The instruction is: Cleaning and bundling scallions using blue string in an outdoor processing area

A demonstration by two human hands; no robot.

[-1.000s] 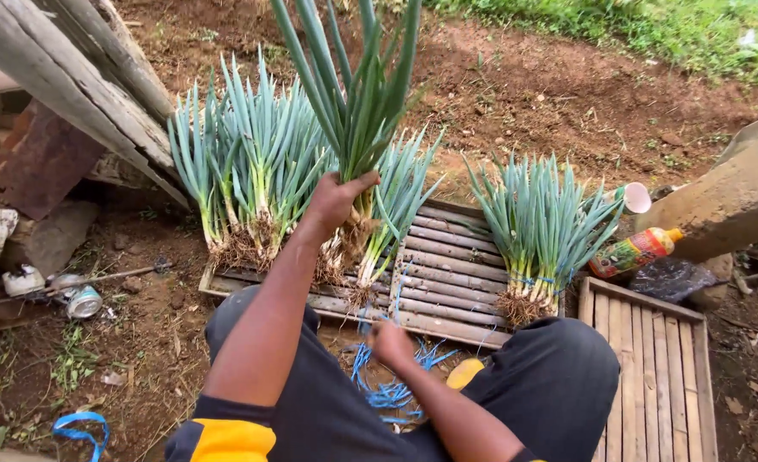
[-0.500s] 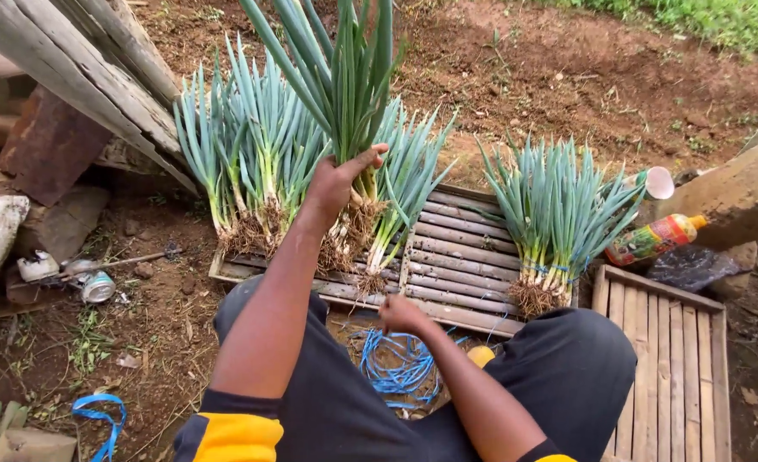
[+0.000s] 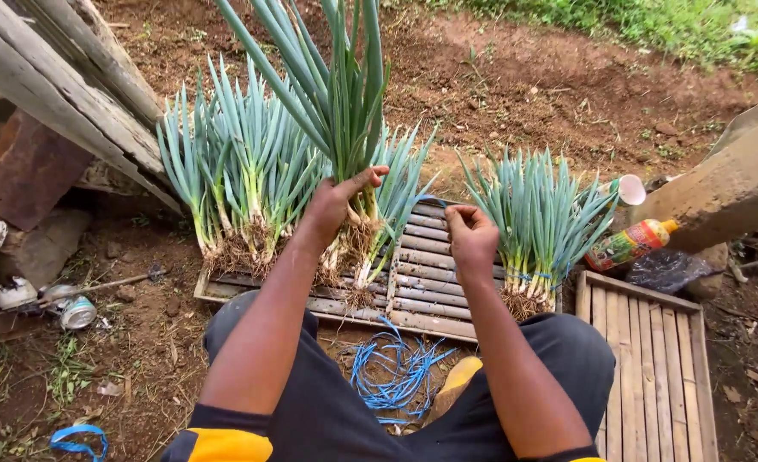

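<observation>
My left hand (image 3: 334, 204) grips an upright bundle of green onions (image 3: 336, 94) just above its pale stalks and muddy roots, over a bamboo slat mat (image 3: 422, 274). My right hand (image 3: 471, 233) is raised beside it to the right, fingers curled; I cannot tell whether it pinches one of the thin blue strings. Loose blue strings (image 3: 392, 372) lie on the ground between my knees. More onions stand behind the held bundle.
Standing onion bundles lean at the left (image 3: 233, 171) and right (image 3: 537, 222) of the mat. A second slat panel (image 3: 653, 359) lies at right, a plastic bottle (image 3: 631, 244) behind it. Wooden planks (image 3: 62, 77) slant at upper left. Bare soil lies beyond.
My right hand has come up from the blue strings on the ground to the level of the held bundle. My left hand keeps holding the onions upright.
</observation>
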